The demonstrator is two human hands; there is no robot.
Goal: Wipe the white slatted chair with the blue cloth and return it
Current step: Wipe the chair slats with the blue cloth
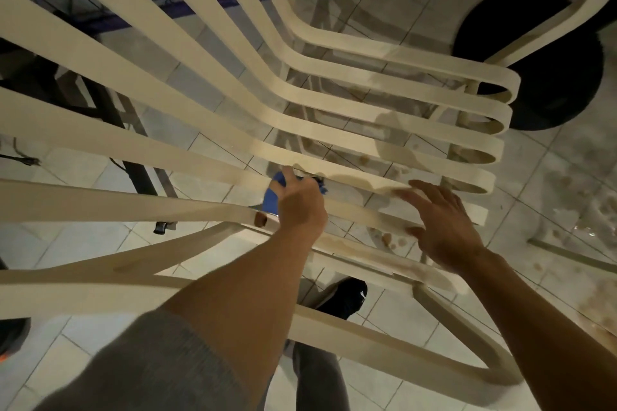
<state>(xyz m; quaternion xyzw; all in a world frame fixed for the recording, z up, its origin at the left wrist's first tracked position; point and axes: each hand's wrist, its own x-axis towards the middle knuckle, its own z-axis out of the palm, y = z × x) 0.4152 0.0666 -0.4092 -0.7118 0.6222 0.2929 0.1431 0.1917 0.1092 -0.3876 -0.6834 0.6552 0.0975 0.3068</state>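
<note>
Blue cloth (271,198) is bunched in the left hand (300,207), fingers curled round it and pressed to a near slat of the white slatted chair (66,202). Slats' long axis runs from the chair's upper left to looped ends at right. The stained stretch lies right of the cloth, so the wipe likely heads that way. Right hand (444,230) sits further right, fingers spread flat on the slats, holding nothing. No containers identifiable.
</note>
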